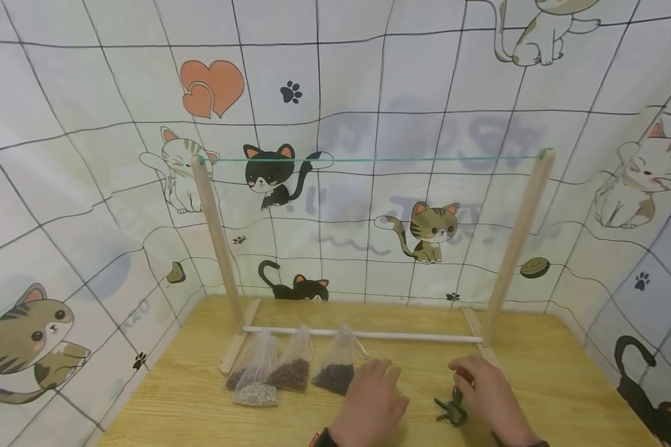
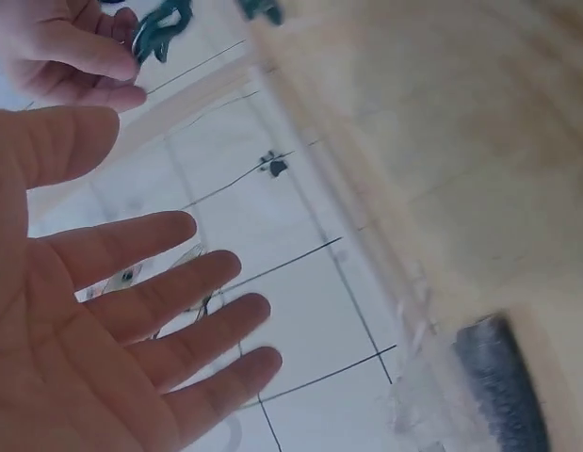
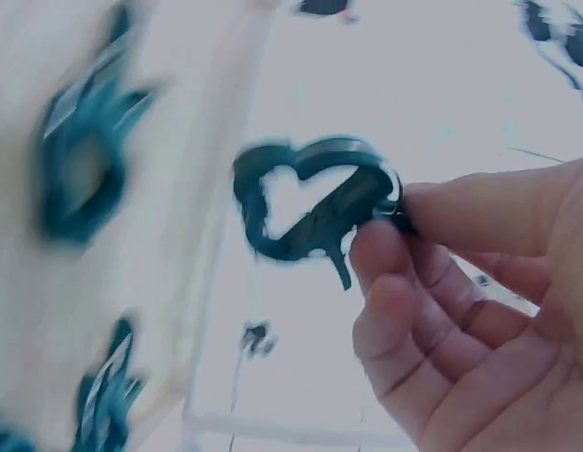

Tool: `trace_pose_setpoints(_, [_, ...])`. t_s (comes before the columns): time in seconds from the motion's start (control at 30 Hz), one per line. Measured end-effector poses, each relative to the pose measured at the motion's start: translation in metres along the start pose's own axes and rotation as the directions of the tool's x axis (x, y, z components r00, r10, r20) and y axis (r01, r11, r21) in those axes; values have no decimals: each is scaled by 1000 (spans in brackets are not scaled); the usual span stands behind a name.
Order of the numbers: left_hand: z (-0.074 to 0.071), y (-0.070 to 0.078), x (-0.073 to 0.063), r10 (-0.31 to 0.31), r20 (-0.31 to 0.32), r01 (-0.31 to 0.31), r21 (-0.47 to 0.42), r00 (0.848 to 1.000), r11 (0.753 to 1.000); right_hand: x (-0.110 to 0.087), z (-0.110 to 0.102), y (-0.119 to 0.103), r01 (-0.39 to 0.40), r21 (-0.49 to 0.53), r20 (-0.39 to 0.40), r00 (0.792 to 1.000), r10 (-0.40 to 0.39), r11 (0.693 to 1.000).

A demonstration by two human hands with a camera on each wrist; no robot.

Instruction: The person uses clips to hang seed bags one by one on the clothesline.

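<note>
My right hand [image 1: 491,397] pinches a dark green plastic clip [image 3: 352,202] with heart-shaped jaws between thumb and fingers. In the head view it is just above more green clips [image 1: 451,415] lying on the table; they look blurred in the right wrist view. My left hand [image 1: 371,400] holds nothing; its fingers [image 2: 169,315] are spread, palm showing in the left wrist view. Close to its left is a clear bag of black grains [image 1: 333,375], partly covered by that hand in the head view.
More clear bags, one with reddish-brown grains [image 1: 289,374] and one with pale grains [image 1: 255,393], sit on the wooden table [image 1: 173,397]. Behind stands a frame with two wooden posts [image 1: 218,242], a white bottom rod [image 1: 402,336] and a green string [image 1: 369,159] across the top.
</note>
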State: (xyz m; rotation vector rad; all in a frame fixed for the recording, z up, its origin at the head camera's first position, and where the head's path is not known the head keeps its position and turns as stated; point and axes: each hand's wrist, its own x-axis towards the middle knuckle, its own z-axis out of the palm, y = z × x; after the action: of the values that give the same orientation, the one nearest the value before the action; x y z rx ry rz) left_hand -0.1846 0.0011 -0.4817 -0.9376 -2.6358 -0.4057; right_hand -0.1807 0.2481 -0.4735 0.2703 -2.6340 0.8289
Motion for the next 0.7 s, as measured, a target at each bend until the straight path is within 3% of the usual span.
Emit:
trace_pose_setpoints(0.1, [-13, -4, 0, -41, 18, 44, -198, 999, 979, 4, -3, -13, 97, 132, -119, 990, -82, 987])
trace_pose_setpoints(0.27, [-25, -8, 4, -113, 56, 126, -475, 992, 871, 7, -3, -33, 146, 388, -167, 982, -86, 910])
trace_pose_setpoints(0.4, [-27, -9, 6, -131, 76, 150, -589, 988, 794, 8, 5, -46, 146, 523, -169, 983, -66, 839])
trace_pose_setpoints(0.53, [-24, -9, 7, -143, 48, 142, -615, 989, 775, 8, 16, -57, 158, 538, -183, 981, -68, 828])
trace_pose_setpoints(0.7, [-21, -10, 8, -127, -12, 93, -613, 992, 785, 7, 25, -59, 209, 549, -190, 974, -123, 810])
